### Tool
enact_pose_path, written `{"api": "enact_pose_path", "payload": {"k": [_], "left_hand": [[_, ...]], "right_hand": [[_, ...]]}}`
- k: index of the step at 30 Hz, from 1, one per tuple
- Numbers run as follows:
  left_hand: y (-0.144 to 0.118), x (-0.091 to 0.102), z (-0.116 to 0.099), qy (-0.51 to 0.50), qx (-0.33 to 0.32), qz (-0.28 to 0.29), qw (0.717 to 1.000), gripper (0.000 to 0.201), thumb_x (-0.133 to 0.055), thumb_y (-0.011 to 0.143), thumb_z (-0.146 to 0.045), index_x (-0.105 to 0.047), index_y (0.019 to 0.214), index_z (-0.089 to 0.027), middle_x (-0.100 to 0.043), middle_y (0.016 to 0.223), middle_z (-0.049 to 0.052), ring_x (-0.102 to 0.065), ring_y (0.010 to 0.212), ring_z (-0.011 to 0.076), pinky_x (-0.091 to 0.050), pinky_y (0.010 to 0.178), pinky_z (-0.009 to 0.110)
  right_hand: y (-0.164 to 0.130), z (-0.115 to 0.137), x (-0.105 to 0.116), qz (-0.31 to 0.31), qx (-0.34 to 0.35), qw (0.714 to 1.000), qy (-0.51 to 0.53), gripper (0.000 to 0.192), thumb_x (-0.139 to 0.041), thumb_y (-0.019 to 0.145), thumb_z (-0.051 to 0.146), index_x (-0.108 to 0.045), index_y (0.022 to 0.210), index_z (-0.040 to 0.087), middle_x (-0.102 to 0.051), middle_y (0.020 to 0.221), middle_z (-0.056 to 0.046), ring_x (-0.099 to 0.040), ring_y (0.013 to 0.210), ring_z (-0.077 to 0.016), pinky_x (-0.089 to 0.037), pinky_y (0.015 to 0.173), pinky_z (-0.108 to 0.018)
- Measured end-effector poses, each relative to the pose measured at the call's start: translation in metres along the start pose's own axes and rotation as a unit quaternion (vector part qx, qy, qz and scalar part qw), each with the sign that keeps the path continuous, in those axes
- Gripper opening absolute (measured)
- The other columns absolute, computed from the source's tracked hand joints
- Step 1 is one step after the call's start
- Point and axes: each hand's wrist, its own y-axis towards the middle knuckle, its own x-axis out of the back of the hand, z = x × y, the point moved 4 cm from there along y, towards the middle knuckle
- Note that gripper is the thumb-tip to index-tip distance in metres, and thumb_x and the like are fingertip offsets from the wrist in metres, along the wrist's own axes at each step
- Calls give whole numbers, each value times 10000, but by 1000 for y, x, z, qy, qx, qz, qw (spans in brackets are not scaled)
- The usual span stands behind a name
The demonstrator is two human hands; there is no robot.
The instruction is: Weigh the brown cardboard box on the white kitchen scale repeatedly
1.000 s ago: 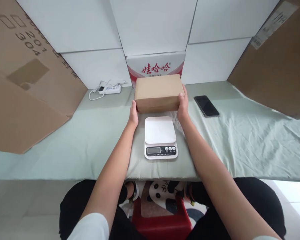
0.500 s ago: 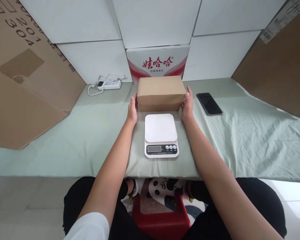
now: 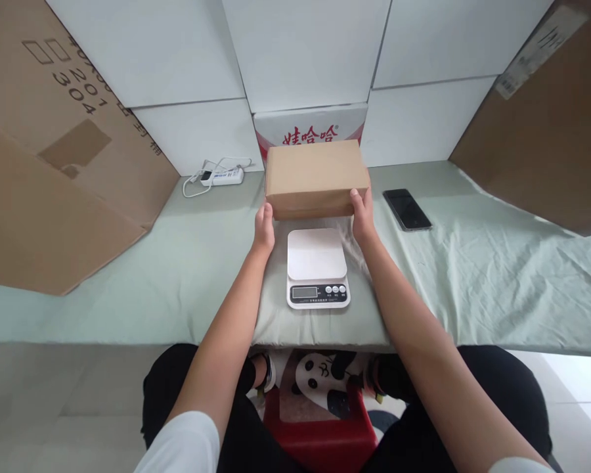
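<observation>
Between my two hands is a closed brown cardboard box (image 3: 316, 171), which appears raised off the cloth just behind the scale. My left hand (image 3: 264, 226) grips its left front corner, thumb up and the other fingers hidden under or behind the side. At the right front corner my right hand (image 3: 362, 213) grips the box, its thumb pressed on the front face. A white kitchen scale (image 3: 317, 268) lies in front of the box, its platform bare and its display blank. Both forearms reach past the scale on either side.
On the green cloth (image 3: 217, 263) a black phone (image 3: 407, 209) lies to the right. A white power strip with a cable (image 3: 222, 176) sits at the back left. Large cardboard panels (image 3: 54, 190) flank the table, and a printed carton (image 3: 310, 118) stands behind the box.
Both hands have closed on the box's sides and lifted it; it now covers more of the printed carton behind. The view has shifted slightly, while the scale and phone stay in place.
</observation>
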Motion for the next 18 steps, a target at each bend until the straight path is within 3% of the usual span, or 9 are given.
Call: {"api": "enact_pose_path", "payload": {"k": [5,9,12,18], "left_hand": [[-40,-6,-48,-15,-14,27,999,869,-490,1013,-946,-778,1435,-243,-802,1522,161,-647,1603,382,-500,1342,521],[-67,-8,-79,-30,-15,60,998,869,-450,1018,-955,-794,1412,-261,-810,1507,146,-646,1599,381,-526,1323,521],[-87,-3,-86,-31,-5,50,998,884,-404,1027,-958,-784,1444,-277,-800,1532,142,-638,1610,380,-527,1324,534],[-120,7,-79,-2,20,41,999,918,-413,1018,-964,-756,1504,-265,-787,1552,163,-639,1603,402,-525,1321,556]], "right_hand": [[-42,50,30,16,13,1000,3,1053,-632,938,889,-386,1821,370,-391,1950,-47,-317,1847,-345,-193,1553,-581],[-75,66,54,24,6,1000,4,977,-613,971,883,-382,1812,443,-426,1935,14,-206,1884,-320,-162,1557,-615],[-93,67,56,32,-8,999,7,959,-623,959,889,-418,1792,460,-481,1905,25,-226,1878,-328,-180,1557,-629],[-106,63,52,35,-24,999,-12,933,-638,939,894,-516,1742,433,-576,1841,-1,-240,1875,-342,-216,1556,-635]]}}
